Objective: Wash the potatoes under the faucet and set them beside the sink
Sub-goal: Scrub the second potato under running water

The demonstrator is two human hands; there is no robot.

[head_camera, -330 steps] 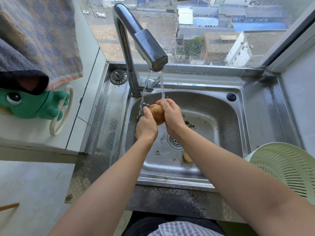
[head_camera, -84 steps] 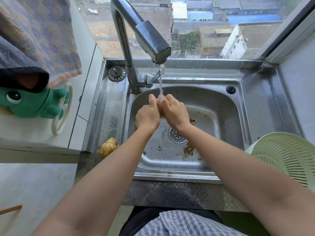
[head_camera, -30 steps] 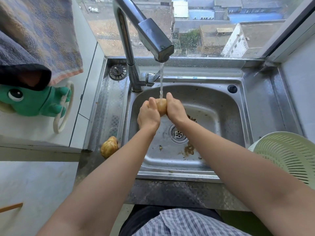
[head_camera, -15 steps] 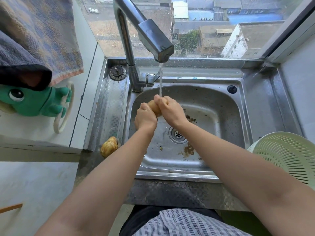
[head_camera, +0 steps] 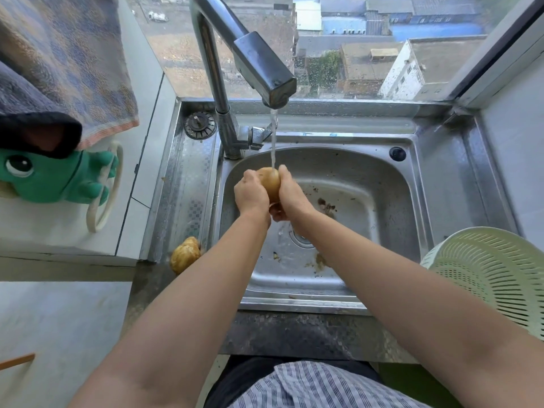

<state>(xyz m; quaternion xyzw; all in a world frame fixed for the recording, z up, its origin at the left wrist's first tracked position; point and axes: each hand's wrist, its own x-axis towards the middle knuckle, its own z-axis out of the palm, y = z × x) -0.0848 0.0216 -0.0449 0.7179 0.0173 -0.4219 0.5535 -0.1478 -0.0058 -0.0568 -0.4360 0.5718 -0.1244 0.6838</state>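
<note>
Your left hand (head_camera: 250, 193) and right hand (head_camera: 291, 198) are pressed toward each other over the basin. Their fingers curl round one potato (head_camera: 270, 181) held between the palms, with its top showing. The water stream (head_camera: 273, 139) falls straight onto that potato from the faucet (head_camera: 259, 63), whose spout stands at 12 o'clock from your hands. Beneath them the sink (head_camera: 382, 201) has bits of dirt on its floor, and the drain (head_camera: 300, 238) lies at about 5 o'clock, partly hidden by your right wrist. A second potato (head_camera: 185, 254) lies on the sink's left ledge at 8 o'clock from the hands, outside the basin and near the front corner. A round strainer plug (head_camera: 200, 125) rests on the same ledge at 11 o'clock, just beside the faucet's base. A pale colander (head_camera: 494, 278) sits at 4 o'clock by the sink's right edge. At 9 o'clock, well apart, a green toy (head_camera: 56, 176) shows below a towel (head_camera: 67, 60).
</note>
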